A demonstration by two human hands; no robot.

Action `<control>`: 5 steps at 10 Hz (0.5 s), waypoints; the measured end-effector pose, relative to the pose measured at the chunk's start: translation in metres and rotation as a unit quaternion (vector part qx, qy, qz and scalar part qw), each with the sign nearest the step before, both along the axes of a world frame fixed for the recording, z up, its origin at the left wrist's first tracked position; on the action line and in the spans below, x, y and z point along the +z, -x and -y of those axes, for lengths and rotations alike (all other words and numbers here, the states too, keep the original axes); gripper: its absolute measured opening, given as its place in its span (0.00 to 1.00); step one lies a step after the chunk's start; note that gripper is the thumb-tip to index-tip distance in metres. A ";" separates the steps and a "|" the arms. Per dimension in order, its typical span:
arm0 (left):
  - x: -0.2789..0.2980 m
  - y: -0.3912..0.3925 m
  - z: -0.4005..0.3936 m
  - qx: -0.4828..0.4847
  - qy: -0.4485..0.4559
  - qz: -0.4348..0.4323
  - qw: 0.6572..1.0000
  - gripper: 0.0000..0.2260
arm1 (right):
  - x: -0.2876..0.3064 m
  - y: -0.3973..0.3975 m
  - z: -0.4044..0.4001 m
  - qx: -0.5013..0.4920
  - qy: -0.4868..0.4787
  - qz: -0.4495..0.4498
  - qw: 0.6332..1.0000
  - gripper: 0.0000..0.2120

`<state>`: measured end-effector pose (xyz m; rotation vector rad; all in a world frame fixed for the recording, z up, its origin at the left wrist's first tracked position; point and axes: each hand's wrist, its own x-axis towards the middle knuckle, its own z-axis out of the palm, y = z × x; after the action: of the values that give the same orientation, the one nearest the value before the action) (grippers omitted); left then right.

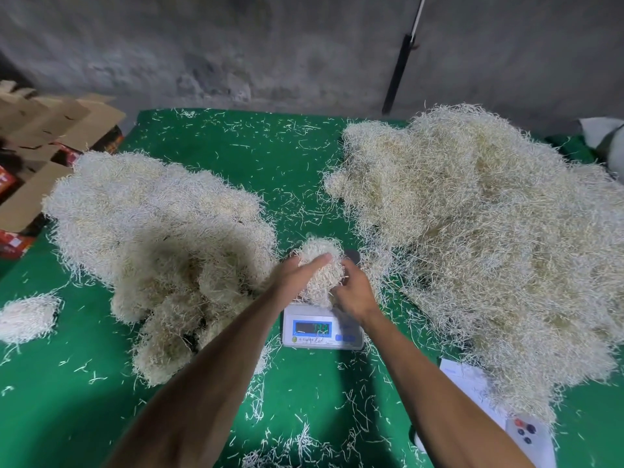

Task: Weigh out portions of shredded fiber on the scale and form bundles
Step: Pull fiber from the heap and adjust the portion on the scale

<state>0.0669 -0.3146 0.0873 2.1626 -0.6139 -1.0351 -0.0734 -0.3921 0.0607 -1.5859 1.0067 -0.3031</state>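
Both hands (351,292) cup a fiber clump (320,265) over the scale (322,329).

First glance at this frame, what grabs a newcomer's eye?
Two big mounds of pale shredded fiber dominate the green table: the loose pile at right, the heap of rounded bundles at left. Between them, at centre, the left hand and right hand cup a fiber clump over the white scale, whose display is lit but too blurred to read surely.
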 end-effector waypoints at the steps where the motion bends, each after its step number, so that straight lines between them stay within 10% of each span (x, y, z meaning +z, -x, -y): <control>1: 0.008 -0.002 0.012 0.024 0.043 -0.074 0.996 0.51 | 0.008 -0.004 0.010 -0.002 -0.004 0.061 0.998 0.37; 2: 0.016 -0.018 0.029 0.052 0.144 -0.141 0.978 0.25 | 0.019 -0.002 0.026 0.010 0.038 0.075 0.996 0.32; 4: 0.035 -0.017 0.045 0.192 0.175 -0.210 0.943 0.13 | 0.030 0.016 0.060 0.024 0.023 -0.017 0.999 0.04; 5: 0.035 -0.021 0.043 0.217 0.175 -0.212 0.937 0.21 | 0.035 0.029 0.084 -0.068 0.024 -0.018 0.997 0.05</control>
<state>0.0875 -0.3573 0.1222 1.5920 -0.0937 -1.0091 -0.1027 -0.4762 0.0960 -1.5739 1.1450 -0.3950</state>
